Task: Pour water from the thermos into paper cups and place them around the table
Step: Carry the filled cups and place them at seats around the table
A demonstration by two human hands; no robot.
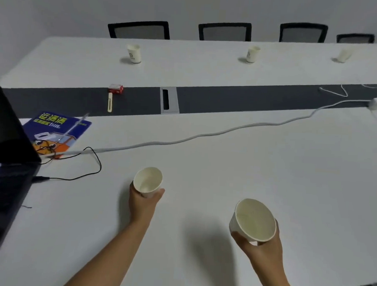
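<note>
Left hand (pixel 145 202) wrapped around one paper cup (pixel 147 181), right hand (pixel 262 252) around another cup (pixel 253 220), both upright above the near table side (pixel 204 165). Left one lower, nearer the surface. Three cups (pixel 134 53) far across. Thermos not visible.

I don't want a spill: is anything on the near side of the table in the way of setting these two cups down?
Nothing visible. The table is bare under the left cup and right cup; the grey cable lies farther back.
</note>
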